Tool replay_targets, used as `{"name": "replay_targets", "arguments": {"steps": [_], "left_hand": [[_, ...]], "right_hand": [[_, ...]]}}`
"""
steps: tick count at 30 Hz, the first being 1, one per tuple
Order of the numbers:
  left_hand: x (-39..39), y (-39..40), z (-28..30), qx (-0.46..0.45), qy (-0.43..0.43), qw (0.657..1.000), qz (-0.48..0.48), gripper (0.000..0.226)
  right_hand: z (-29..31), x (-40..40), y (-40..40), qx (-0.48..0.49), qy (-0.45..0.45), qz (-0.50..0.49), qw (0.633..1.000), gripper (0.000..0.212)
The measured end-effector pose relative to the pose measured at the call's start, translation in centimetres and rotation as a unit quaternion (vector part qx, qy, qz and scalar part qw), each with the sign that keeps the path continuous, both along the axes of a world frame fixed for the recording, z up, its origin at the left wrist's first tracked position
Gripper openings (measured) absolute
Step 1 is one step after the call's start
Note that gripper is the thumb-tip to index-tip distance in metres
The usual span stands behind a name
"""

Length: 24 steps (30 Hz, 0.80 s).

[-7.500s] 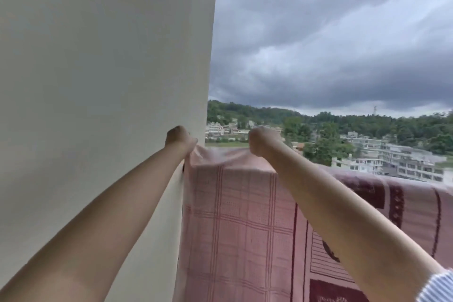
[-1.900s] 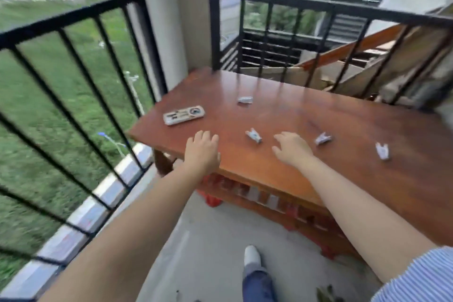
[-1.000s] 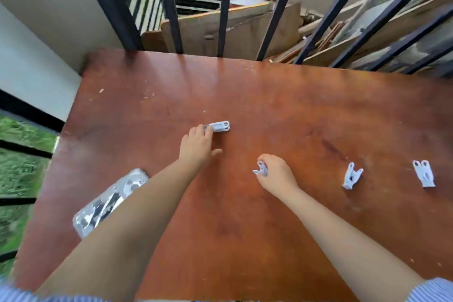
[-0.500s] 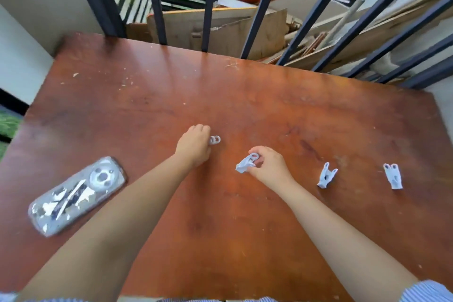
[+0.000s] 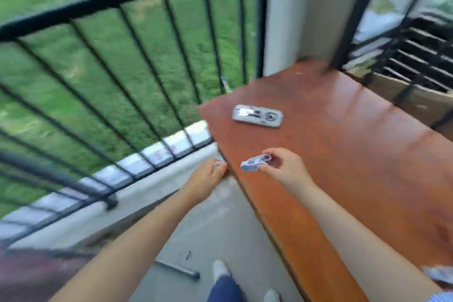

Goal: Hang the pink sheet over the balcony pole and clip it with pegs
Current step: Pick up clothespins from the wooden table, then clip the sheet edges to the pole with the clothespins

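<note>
Head view now looks along the near edge of the brown table (image 5: pixel 343 154) toward the black railing (image 5: pixel 122 61) and the grass beyond, where half a second ago it looked straight down on the tabletop. Nearest, at the bottom, a dark trouser leg and two pale shoes (image 5: pixel 220 270) stand on the grey balcony floor, with a short dark rod (image 5: pixel 179 270) lying just beside them. Both bare forearms reach forward from the lower corners. The left hand (image 5: pixel 206 179) has left the tabletop and hangs over the floor just off the table's near corner, its fingers curled round a small white peg (image 5: pixel 217 163) of which only a tip shows at the fingertips. The right hand (image 5: pixel 284 169) is lifted above the table's near edge and pinches a second white peg (image 5: pixel 256 162) between thumb and fingers, the peg pointing left toward the other hand; earlier it held this peg low against the wood. The two loose pegs that lay to the right are out of sight now. Farther on, the silver patterned phone (image 5: pixel 257 116) lies flat near the table's far left corner, before a pale wall pillar (image 5: pixel 289 12). No pink sheet shows clearly; everything is blurred.
</note>
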<state>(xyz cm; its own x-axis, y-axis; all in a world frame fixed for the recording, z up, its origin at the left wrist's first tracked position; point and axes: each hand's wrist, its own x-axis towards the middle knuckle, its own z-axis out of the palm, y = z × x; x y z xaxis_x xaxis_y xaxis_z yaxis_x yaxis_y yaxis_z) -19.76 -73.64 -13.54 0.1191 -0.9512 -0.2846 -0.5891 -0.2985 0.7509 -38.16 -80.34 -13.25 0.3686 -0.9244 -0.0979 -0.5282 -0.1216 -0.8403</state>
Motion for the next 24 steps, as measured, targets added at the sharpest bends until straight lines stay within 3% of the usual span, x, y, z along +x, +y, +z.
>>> {"name": "replay_targets", "arguments": {"steps": [4, 6, 11, 15, 20, 24], "left_hand": [[8.2, 10.2, 5.6, -0.092, -0.017, 0.975, 0.203, 0.012], [11.2, 16.1, 8.0, -0.145, -0.038, 0.948, 0.281, 0.016], [16.7, 29.1, 11.9, -0.251, -0.073, 0.837, 0.482, 0.021], [20.2, 35.7, 15.1, -0.285, -0.046, 0.799, 0.527, 0.031], [24.0, 38.1, 18.3, -0.285, -0.098, 0.794, 0.528, 0.019], [26.7, 37.9, 20.6, -0.25, -0.199, 0.782, 0.535, 0.017]], "right_hand": [[3.0, 11.1, 3.7, 0.006, -0.039, 0.177, 0.983, 0.037], [4.3, 16.8, 6.5, 0.038, -0.078, 0.257, 0.962, 0.037], [8.7, 29.1, 14.8, 0.135, -0.2, 0.361, 0.901, 0.025], [13.2, 36.1, 21.1, 0.161, -0.242, 0.439, 0.85, 0.03], [16.6, 43.2, 24.1, 0.047, -0.239, 0.437, 0.866, 0.031], [18.2, 48.7, 22.9, -0.001, -0.178, 0.427, 0.886, 0.079]]}}
